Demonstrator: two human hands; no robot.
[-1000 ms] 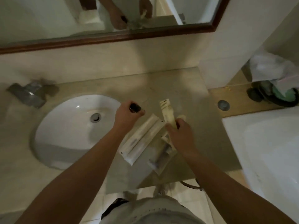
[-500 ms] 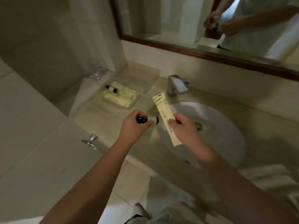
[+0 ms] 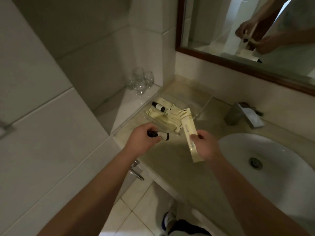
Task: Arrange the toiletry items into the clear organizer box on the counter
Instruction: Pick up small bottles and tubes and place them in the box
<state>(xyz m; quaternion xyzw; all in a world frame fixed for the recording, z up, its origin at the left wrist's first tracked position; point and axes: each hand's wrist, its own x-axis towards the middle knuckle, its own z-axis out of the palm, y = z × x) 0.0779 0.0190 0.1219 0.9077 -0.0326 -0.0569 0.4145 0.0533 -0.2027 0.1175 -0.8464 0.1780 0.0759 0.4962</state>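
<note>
The clear organizer box (image 3: 203, 103) sits on the counter's far left corner, below the mirror. Inside it lie a small dark-capped bottle (image 3: 158, 106) and several cream packets (image 3: 167, 119). My left hand (image 3: 142, 141) grips a small dark bottle with a pale label (image 3: 161, 135), held sideways just in front of the box's near edge. My right hand (image 3: 205, 145) holds a long cream packet (image 3: 189, 132) upright; its top end reaches over the box's right part.
A white sink basin (image 3: 265, 167) lies to the right, with a metal faucet (image 3: 243, 116) behind it. Two drinking glasses (image 3: 140, 80) stand on a ledge left of the box. A wood-framed mirror (image 3: 238, 63) hangs above. A metal handle (image 3: 136, 172) juts below the counter edge.
My view has swung left from the counter's right end to the organizer corner. Both hands, carrying the bottle and the packet, have come closer to the box.
</note>
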